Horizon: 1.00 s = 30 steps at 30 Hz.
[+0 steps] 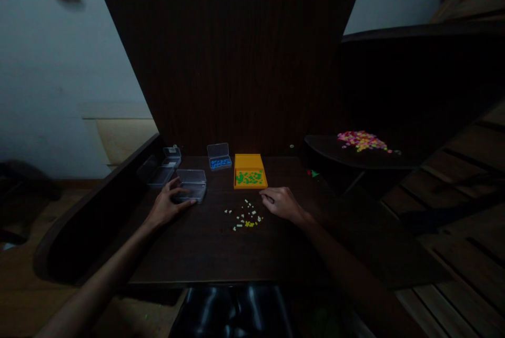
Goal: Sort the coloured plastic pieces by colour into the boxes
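an open, yellow plastic box [248, 162] stands behind small white pieces [253, 213]; left hand [165, 204] spread against open clear plastic box [197, 191], right hand [282, 203] pinched together.

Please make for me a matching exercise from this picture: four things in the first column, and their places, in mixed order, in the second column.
1. green pieces
2. left hand
3. white pieces
4. multicoloured pile

A. loose on the tabletop
B. on the side shelf
C. in the yellow box
D. at an open clear box

Pairs: 1-C, 2-D, 3-A, 4-B
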Motion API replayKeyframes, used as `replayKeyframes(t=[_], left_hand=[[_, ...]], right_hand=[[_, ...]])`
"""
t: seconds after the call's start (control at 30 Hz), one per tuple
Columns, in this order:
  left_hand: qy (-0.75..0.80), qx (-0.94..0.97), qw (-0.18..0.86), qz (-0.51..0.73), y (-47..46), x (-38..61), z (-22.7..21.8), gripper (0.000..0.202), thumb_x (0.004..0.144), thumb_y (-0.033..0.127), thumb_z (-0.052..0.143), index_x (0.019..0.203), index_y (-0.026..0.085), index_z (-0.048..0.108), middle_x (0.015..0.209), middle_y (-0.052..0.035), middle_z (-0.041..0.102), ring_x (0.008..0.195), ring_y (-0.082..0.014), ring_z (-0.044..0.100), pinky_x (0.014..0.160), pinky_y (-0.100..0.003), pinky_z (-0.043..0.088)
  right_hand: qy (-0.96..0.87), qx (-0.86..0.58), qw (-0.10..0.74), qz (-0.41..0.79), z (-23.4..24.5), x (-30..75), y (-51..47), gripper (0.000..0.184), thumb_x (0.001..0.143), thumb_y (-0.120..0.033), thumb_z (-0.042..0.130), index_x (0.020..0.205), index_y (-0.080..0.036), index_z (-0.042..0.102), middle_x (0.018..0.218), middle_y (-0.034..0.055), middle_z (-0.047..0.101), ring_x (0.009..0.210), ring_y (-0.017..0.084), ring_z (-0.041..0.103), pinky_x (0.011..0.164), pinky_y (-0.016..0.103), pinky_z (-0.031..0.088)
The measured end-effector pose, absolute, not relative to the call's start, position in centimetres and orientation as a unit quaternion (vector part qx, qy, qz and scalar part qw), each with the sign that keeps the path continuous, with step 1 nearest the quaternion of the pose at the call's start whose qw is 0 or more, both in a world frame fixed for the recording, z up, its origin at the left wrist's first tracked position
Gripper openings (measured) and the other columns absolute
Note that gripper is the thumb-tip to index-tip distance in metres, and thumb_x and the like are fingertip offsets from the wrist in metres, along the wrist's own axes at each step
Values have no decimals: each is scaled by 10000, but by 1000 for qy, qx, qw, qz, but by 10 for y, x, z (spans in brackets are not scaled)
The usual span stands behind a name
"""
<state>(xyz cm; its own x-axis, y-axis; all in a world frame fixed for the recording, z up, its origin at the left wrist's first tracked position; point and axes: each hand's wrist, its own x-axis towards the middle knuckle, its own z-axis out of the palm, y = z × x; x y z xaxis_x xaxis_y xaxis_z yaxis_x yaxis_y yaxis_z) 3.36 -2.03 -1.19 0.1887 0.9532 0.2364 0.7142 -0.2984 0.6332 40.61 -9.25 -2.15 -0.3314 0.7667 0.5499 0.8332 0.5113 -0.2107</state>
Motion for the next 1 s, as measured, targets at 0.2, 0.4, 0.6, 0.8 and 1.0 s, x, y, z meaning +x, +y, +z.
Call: replayKeyframes(t=[0.2,0.4,0.6,0.8,1.0], left_hand=[[545,754,247,270,-7,34,-8,501,548,651,733,687,171,692,1419,-142,467,1315,-378,424,1119,-524,303],[499,749,251,357,2,54,6,460,520,569,792,672,167,627,1256,-131,552,1214,-328,507,1048,-496,406],[416,736,329,421,-6,100,28,747,570,406,814,1224,183,529,1205,-105,572,1044,-255,615,943,-478,504],[353,769,353,398,2,138,17,873,565,326,840,1336,170,461,1215,-125,579,1069,-263,603,976,-482,490],[316,708,437,457,-7,156,1,934,574,257,834,1388,242,377,1260,-101,539,1158,-258,552,1007,-501,464]], right_hand=[[-817,-494,294,-45,-21,405,-93,217,824,-170,540,909,-186,740,894,50,760,748,172,712,703,237,523],[-822,-488,295,-13,-21,400,-94,206,819,-162,551,908,-191,735,894,49,755,760,161,700,720,232,511],[-829,-473,295,47,-17,396,-96,177,821,-157,567,887,-181,729,737,30,689,629,123,607,621,217,455],[-832,-470,281,90,-15,396,-98,142,839,-212,590,876,-184,724,763,29,642,659,121,572,627,221,438],[-838,-466,264,104,-16,395,-97,139,844,-250,602,859,-185,724,762,26,612,643,114,551,604,219,420]])
